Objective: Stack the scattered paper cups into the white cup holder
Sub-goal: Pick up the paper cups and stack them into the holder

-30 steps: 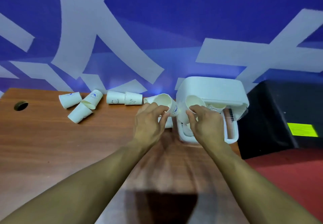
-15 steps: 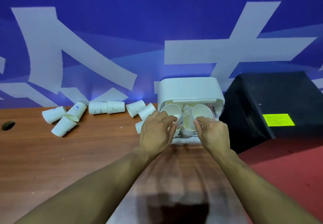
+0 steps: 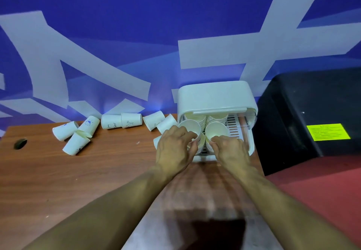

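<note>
The wooden desk (image 3: 68,181) bears the white cup holder (image 3: 214,95). At the holder's open front, the left hand (image 3: 174,148) grips one upright cup (image 3: 189,127), its fingers (image 3: 187,132) curled round the rim. The right hand (image 3: 231,151) grips a second cup (image 3: 216,131) just beside it. Scattered cups (image 3: 111,121) lie tipped over to the left of the holder.

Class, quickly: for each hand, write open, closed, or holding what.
Left hand: grips a white paper cup at the white plastic cup holder.
Right hand: grips a second white paper cup beside it.
</note>
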Motion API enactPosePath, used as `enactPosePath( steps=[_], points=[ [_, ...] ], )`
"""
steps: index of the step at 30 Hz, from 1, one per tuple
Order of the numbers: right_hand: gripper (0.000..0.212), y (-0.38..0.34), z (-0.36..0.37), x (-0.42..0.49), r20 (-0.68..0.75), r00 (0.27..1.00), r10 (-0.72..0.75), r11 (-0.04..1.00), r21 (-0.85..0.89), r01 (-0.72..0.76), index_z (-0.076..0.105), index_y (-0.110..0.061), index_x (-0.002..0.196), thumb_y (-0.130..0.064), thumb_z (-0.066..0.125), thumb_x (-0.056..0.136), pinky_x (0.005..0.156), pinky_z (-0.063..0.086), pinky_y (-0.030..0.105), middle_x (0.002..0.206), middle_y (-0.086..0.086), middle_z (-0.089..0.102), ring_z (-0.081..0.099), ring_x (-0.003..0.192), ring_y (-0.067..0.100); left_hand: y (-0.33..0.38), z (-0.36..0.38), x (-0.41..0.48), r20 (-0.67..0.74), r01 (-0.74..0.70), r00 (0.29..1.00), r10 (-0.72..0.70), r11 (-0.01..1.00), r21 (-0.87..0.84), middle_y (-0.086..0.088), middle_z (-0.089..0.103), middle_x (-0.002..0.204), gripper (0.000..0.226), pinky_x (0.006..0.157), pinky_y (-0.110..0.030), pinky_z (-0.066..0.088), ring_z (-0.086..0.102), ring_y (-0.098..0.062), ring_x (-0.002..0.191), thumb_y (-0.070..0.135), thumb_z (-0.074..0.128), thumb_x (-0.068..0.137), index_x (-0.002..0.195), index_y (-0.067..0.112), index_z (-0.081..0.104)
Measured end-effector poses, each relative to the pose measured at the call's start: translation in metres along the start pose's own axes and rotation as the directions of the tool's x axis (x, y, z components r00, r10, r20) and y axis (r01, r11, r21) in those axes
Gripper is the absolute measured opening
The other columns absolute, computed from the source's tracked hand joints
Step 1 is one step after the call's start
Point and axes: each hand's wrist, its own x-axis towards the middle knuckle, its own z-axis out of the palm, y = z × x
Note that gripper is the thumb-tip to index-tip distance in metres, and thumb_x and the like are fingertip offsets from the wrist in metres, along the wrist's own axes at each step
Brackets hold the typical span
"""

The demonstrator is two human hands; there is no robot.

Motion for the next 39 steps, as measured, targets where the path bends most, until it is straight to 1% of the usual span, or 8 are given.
enactPosePath(
  steps=[2, 5, 13, 18, 22, 27, 35, 39],
  points=[
    [0.029, 0.002, 0.007, -0.003, 0.042, 0.999, 0.026, 0.999, 0.029, -0.027, 0.051, -0.011, 0.064, -0.025, 0.06, 0.088, 0.046, 0.038, 0.035, 0.056, 0.007, 0.052, 0.05, 0.051, 0.036, -0.002, 0.003, 0.0, 0.012, -0.004, 1.0, 0.004, 1.0, 0.008, 0.005, 0.055, 0.072, 0.009, 0.062, -0.038, 0.044, 0.049, -0.021, 0.071, 0.031, 0.062, 0.085, 0.086, 0.024, 0.068],
    [0.03, 0.006, 0.017, -0.007, 0.083, 0.996, 0.043, 0.998, 0.044, -0.046, 0.059, -0.013, 0.069, -0.032, 0.056, 0.093, 0.05, 0.038, 0.034, 0.062, 0.006, 0.057, 0.055, 0.058, 0.035, -0.004, 0.008, 0.0, 0.027, -0.003, 1.0, 0.002, 1.0, 0.013, 0.005, 0.056, 0.073, 0.011, 0.061, -0.037, 0.045, 0.051, -0.021, 0.07, 0.031, 0.062, 0.084, 0.087, 0.024, 0.069],
    [0.023, 0.005, 0.015, 0.003, 0.123, 0.988, 0.096, 0.985, 0.13, -0.112, 0.07, -0.014, 0.078, -0.029, 0.06, 0.092, 0.058, 0.029, 0.029, 0.07, 0.007, 0.067, 0.059, 0.069, 0.032, -0.011, 0.021, 0.0, 0.075, -0.026, 0.997, 0.025, 1.0, 0.016, 0.005, 0.055, 0.074, 0.009, 0.059, -0.034, 0.043, 0.054, -0.022, 0.072, 0.03, 0.063, 0.087, 0.09, 0.025, 0.07],
    [0.023, 0.005, 0.017, 0.001, 0.113, 0.988, 0.107, 0.986, 0.118, -0.12, 0.071, -0.016, 0.083, -0.032, 0.058, 0.093, 0.061, 0.031, 0.029, 0.077, 0.006, 0.069, 0.061, 0.076, 0.03, -0.014, 0.034, 0.0, 0.134, -0.009, 0.991, 0.01, 1.0, -0.004, 0.007, 0.057, 0.075, 0.031, 0.056, -0.03, 0.043, 0.055, -0.021, 0.074, 0.042, 0.044, 0.094, 0.093, 0.03, 0.073],
    [0.022, 0.003, 0.018, 0.002, 0.128, 0.983, 0.128, 0.979, 0.142, -0.146, 0.072, -0.016, 0.086, -0.031, 0.058, 0.093, 0.062, 0.036, 0.031, 0.08, 0.006, 0.07, 0.062, 0.078, 0.03, -0.015, 0.038, 0.005, 0.219, 0.002, 0.976, -0.004, 1.0, 0.008, 0.005, 0.059, 0.078, 0.02, 0.057, -0.027, 0.039, 0.057, -0.021, 0.08, 0.039, 0.056, 0.093, 0.095, 0.032, 0.074],
    [0.021, 0.0, 0.016, 0.002, 0.151, 0.976, 0.156, 0.971, 0.155, -0.179, 0.073, -0.018, 0.09, -0.031, 0.058, 0.093, 0.063, 0.031, 0.028, 0.083, 0.006, 0.071, 0.062, 0.081, 0.029, -0.016, 0.045, 0.011, 0.321, 0.117, 0.941, -0.112, 0.993, 0.003, 0.005, 0.064, 0.086, 0.019, 0.067, -0.031, 0.045, 0.059, -0.018, 0.09, 0.04, 0.058, 0.094, 0.097, 0.032, 0.075],
    [0.018, 0.0, 0.015, 0.005, 0.24, 0.944, 0.226, 0.946, 0.177, -0.272, 0.072, -0.016, 0.085, -0.027, 0.06, 0.091, 0.062, 0.037, 0.028, 0.078, 0.009, 0.07, 0.061, 0.076, 0.029, -0.017, 0.048, 0.016, 0.397, 0.179, 0.905, -0.155, 0.984, -0.023, 0.009, 0.07, 0.089, 0.015, 0.066, -0.028, 0.041, 0.063, -0.016, 0.088, 0.043, 0.068, 0.086, 0.095, 0.035, 0.076],
    [0.019, -0.007, 0.009, 0.011, 0.305, 0.909, 0.285, 0.935, 0.122, -0.334, 0.07, -0.017, 0.084, -0.031, 0.059, 0.091, 0.062, 0.04, 0.029, 0.079, 0.011, 0.068, 0.061, 0.078, 0.03, -0.008, 0.042, 0.025, 0.462, 0.097, 0.873, -0.154, 0.985, 0.145, 0.001, 0.071, 0.09, 0.018, 0.064, -0.028, 0.041, 0.064, -0.023, 0.087, 0.039, 0.06, 0.091, 0.092, 0.027, 0.073]
  ],
)
